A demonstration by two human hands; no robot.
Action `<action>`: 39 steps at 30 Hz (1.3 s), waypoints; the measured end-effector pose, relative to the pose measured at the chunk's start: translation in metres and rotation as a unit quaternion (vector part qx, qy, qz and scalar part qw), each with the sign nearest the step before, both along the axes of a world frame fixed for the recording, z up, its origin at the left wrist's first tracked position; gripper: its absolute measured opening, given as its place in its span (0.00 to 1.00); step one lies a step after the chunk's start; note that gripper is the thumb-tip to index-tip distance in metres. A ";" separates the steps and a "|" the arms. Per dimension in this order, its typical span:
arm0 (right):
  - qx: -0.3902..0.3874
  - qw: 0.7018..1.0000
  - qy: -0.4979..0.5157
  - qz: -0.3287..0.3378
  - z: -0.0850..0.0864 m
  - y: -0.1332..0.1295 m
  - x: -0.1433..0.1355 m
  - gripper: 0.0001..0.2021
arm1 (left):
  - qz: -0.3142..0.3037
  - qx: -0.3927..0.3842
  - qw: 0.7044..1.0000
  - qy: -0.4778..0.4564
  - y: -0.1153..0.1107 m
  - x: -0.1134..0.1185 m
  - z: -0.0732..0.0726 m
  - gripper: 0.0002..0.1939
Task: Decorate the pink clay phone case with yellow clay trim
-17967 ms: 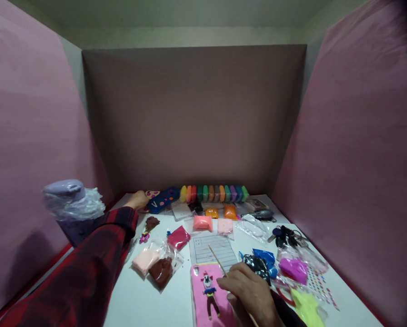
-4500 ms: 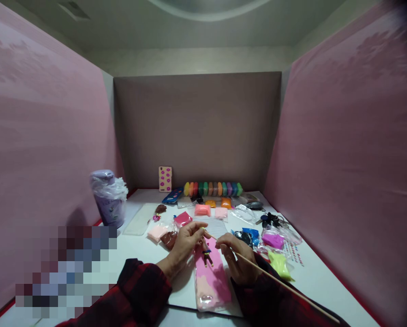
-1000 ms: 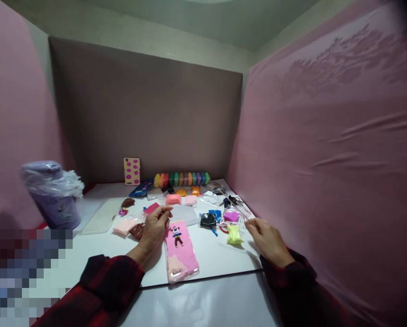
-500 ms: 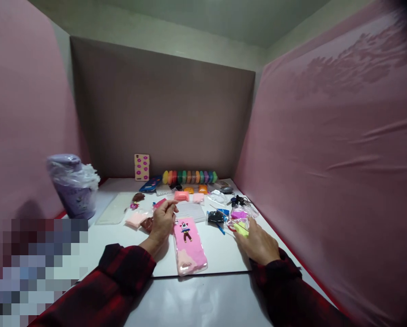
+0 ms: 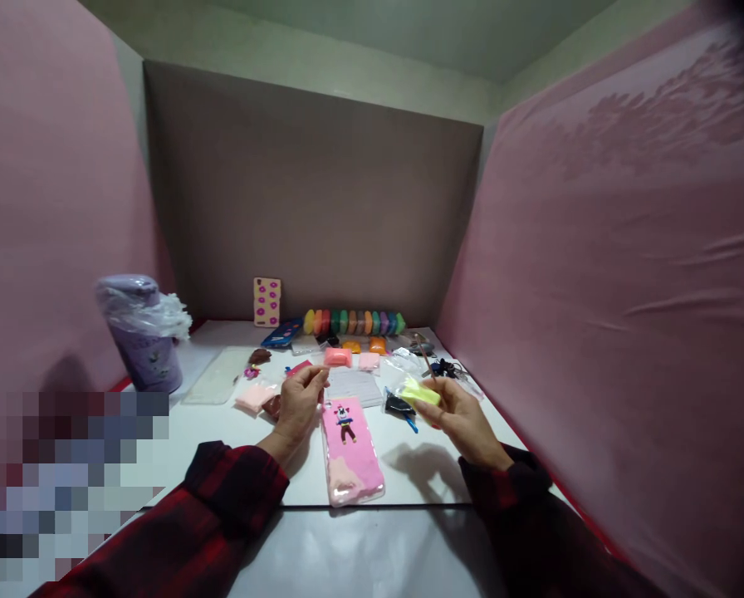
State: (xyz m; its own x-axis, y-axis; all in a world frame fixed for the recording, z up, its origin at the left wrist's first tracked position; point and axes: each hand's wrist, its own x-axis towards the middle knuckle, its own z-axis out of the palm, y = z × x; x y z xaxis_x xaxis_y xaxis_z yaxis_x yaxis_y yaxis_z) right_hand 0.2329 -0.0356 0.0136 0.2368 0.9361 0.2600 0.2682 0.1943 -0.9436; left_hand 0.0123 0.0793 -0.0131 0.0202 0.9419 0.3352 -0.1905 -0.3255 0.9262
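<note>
A pink phone case (image 5: 358,453) lies flat on the white tabletop in front of me, with a small clay figure (image 5: 345,422) in a blue top and brown trousers on it. My left hand (image 5: 298,407) is by the case's upper left corner, fingers pinched together; whatever they hold is too small to make out. Raised off the table, my right hand (image 5: 468,419) grips a clear packet of yellow clay (image 5: 420,392). A thin brownish stick (image 5: 424,357) pokes up from the same hand. Below the packet is a black clay packet (image 5: 399,404).
Pink and orange clay packets (image 5: 338,357) lie beyond the case. A row of coloured clay blocks (image 5: 354,322) lines the back, beside a standing donut-patterned case (image 5: 266,302). A purple plastic-wrapped container (image 5: 144,340) stands left. Pink cloth walls (image 5: 627,249) close in the sides.
My right hand has picked up the yellow clay packet and lifted it off the table, moving a little up. My left hand stays pinched by the case. The view has shifted slightly.
</note>
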 end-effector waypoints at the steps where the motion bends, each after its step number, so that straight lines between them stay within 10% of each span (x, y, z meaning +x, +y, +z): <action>1: 0.006 1.000 0.010 0.029 0.002 0.009 -0.005 0.20 | -0.006 0.002 1.000 0.002 0.000 0.000 -0.001 0.13; 9: 0.059 0.991 -0.006 0.123 -0.018 0.063 -0.033 0.17 | -0.050 0.025 0.998 0.008 -0.006 0.002 -0.003 0.06; 25: 0.157 0.971 -0.170 0.061 -0.039 0.033 -0.041 0.12 | -0.064 0.088 0.992 0.060 -0.031 0.006 0.000 0.05; 39: 0.143 0.985 -0.072 0.064 -0.038 0.031 -0.039 0.12 | -0.240 -0.031 0.969 0.056 -0.038 -0.004 0.024 0.11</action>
State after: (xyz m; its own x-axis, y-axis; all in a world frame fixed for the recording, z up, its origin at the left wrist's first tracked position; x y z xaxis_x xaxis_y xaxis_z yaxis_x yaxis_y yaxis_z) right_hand 0.1937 -0.0047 -0.0248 0.0636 0.8396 0.5394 0.3519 0.4869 -0.7994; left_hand 0.0079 0.0415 0.0106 0.4938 0.8332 0.2489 -0.2043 -0.1670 0.9646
